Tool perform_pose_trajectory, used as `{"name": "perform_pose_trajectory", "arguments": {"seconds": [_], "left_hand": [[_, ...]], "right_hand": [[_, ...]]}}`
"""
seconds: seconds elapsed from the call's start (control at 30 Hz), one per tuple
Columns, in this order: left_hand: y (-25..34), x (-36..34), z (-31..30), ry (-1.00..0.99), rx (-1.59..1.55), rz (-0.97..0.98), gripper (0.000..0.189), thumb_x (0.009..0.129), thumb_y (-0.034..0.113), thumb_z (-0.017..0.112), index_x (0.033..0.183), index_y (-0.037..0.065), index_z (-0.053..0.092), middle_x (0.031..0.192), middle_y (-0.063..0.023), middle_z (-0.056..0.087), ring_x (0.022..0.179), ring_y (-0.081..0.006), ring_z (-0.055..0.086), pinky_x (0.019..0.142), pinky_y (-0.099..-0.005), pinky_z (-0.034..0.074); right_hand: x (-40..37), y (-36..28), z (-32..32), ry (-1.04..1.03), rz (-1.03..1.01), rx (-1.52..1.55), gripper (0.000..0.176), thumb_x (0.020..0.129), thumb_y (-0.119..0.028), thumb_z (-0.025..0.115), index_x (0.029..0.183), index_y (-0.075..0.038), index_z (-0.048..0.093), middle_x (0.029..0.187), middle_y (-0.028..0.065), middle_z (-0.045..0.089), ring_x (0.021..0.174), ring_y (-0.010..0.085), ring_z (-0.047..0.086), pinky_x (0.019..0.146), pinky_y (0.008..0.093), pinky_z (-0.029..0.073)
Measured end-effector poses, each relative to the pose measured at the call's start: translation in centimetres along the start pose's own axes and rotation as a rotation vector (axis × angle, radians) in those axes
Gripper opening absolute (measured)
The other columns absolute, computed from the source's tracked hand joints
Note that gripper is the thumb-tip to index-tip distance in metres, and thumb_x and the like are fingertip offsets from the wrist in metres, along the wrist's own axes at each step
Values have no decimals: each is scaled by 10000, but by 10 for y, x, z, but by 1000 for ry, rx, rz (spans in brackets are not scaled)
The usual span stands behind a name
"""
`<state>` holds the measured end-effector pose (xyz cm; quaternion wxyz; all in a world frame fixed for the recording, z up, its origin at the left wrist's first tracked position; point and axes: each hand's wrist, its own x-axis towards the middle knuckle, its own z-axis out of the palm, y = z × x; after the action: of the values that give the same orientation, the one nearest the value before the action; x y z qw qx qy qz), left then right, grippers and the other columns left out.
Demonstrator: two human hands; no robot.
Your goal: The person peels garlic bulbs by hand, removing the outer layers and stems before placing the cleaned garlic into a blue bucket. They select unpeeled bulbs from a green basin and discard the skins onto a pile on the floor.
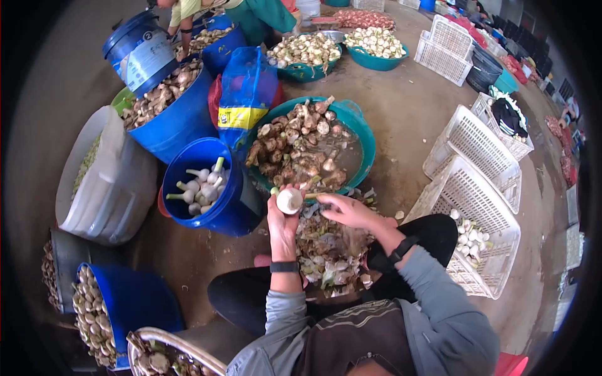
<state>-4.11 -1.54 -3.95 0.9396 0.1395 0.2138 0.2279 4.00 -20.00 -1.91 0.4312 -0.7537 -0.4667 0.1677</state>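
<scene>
My left hand holds a white peeled garlic bulb, its fingers wrapped round it from below and behind. To its right, my right hand is closed near a thin yellowish tool or stalk that reaches toward the bulb; which of the two it is cannot be made out. Just beyond my hands stands a green basin with brown unpeeled bulbs in murky water. Below my hands lies a heap of peelings between my legs. A blue bucket at the left holds white bulbs with stems.
White crates stand at the right, one with white bulbs. Blue barrels and a white tub crowd the left. Green basins lie farther back. Another person bends over a barrel at the top left.
</scene>
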Motion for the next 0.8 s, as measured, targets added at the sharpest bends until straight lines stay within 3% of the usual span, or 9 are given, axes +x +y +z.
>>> {"name": "perform_pose_trajectory", "arguments": {"seconds": [0.07,0.17,0.27,0.33,0.37,0.47,0.63,0.7,0.8], "left_hand": [[-3,-2,9,41,175,52,318,956,255,307,1107,16,453,1054,-143,593,1009,-312,570,832,-440,490],[26,25,16,33,708,461,330,974,285,330,1143,13,406,891,-141,625,721,-204,600,607,-294,491],[120,48,42,190,1503,760,356,961,247,409,1211,-5,425,934,-144,618,791,-214,587,721,-334,480],[160,68,46,487,2200,1499,531,868,212,573,1322,27,369,1166,-249,516,1069,-410,488,908,-497,393],[170,74,50,425,2168,1568,554,855,231,590,1324,38,368,1184,-234,511,1126,-431,438,947,-504,356],[126,82,72,195,1752,1106,448,838,118,581,1253,11,453,1177,-208,526,1064,-346,504,959,-413,373],[23,116,28,-534,2004,583,391,807,168,641,1167,48,549,1167,-183,555,1114,-345,512,925,-408,428],[-6,130,12,-464,1956,492,510,806,189,646,1261,58,456,1207,-210,508,1118,-360,503,913,-403,433],[-31,137,15,-315,1865,522,600,791,202,664,1304,53,390,1201,-228,478,1088,-374,504,887,-404,442]], "right_hand": [[45,-1,32,122,-11,583,180,884,-112,558,1043,-62,492,878,105,604,760,156,608,665,278,503],[58,10,47,-11,-76,-118,91,847,-125,533,878,-39,541,839,124,592,770,261,610,634,360,493],[74,131,36,-269,-40,-569,134,748,-173,565,809,-78,637,798,136,614,816,341,599,675,451,486],[107,189,17,268,260,-291,184,752,-161,549,906,-89,620,844,142,617,842,361,585,750,419,469],[131,218,4,430,514,-91,237,785,-169,532,995,-78,597,918,163,620,909,362,574,795,413,455],[186,308,19,760,801,47,269,820,-160,534,1012,24,577,929,164,626,887,278,602,744,389,457],[195,332,44,443,865,732,259,845,-186,532,965,36,590,870,124,633,802,224,608,710,330,458],[187,287,27,304,861,862,247,858,-199,526,943,20,602,843,109,638,769,203,615,705,302,459],[173,165,-2,179,474,992,221,894,-182,534,1022,-12,596,943,73,635,853,171,603,782,293,469]]}}
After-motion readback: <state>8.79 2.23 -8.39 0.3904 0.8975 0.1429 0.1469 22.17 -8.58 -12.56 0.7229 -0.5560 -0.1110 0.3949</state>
